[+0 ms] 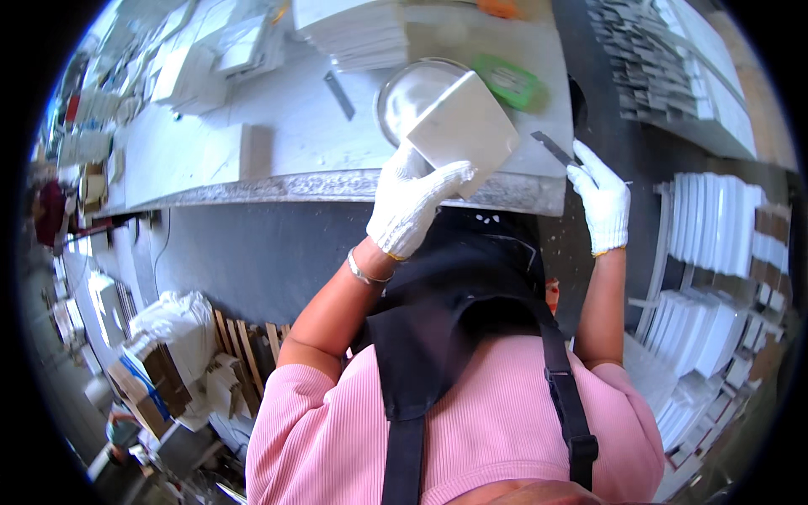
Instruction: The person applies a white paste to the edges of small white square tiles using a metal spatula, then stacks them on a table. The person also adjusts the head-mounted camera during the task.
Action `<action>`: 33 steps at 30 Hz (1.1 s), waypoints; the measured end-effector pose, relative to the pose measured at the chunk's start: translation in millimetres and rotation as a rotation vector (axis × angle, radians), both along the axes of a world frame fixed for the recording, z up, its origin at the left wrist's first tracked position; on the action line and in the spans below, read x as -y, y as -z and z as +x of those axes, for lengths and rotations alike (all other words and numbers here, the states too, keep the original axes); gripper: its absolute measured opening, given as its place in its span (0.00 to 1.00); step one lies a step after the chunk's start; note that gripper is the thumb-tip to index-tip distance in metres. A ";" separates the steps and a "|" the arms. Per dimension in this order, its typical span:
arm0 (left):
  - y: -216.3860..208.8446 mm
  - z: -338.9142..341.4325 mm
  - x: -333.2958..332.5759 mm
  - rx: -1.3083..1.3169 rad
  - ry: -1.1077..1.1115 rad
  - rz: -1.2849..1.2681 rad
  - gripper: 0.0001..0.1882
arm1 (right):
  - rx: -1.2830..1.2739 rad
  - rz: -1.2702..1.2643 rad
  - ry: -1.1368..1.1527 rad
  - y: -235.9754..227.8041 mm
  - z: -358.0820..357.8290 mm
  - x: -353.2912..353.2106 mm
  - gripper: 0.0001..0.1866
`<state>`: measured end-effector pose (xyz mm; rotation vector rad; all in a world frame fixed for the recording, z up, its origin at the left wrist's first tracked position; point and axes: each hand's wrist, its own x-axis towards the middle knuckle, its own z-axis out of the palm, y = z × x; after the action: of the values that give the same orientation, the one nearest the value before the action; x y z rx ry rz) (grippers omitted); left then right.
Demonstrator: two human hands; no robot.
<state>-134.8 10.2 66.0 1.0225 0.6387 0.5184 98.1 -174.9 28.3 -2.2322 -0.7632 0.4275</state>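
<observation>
A white knitted glove covers my left hand [406, 206], which grips a glossy white square tile [468, 126] by its near corner, thumb along the edge. The tile is tilted above the table's front edge and hides part of a round metal dish [412, 88]. Farther right, my gloved right hand [606, 206] pinches a thin dark blade [550, 148] whose tip points left toward the tile. How its fingers wrap the rear end is partly hidden. Behind the tile lies a bright green plastic container [507, 82]. A flat grey metal strip [340, 95] rests left of the dish.
The white worktable [303, 160] has a rough, worn front edge. Stacks of white tiles [349, 34] stand at its back, with an orange object [501, 7] nearby. Racked white slabs [715, 223] fill the right side. Cardboard boxes [151, 379] and white sheeting [177, 324] sit lower left.
</observation>
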 end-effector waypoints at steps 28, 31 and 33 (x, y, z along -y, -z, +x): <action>39.6 75.3 36.7 -0.417 0.206 1.293 0.38 | -0.096 0.125 -0.101 17.0 33.1 25.9 0.17; 56.6 86.3 31.6 -0.322 0.233 1.564 0.38 | 0.091 0.081 -0.171 21.4 34.0 26.5 0.17; 61.2 89.4 31.3 -0.400 0.287 1.517 0.39 | 0.112 0.044 -0.171 20.0 32.8 26.7 0.17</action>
<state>-45.4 -21.1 4.8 2.6530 0.3464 0.5093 130.9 -201.6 8.3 -2.1721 -1.0179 0.3656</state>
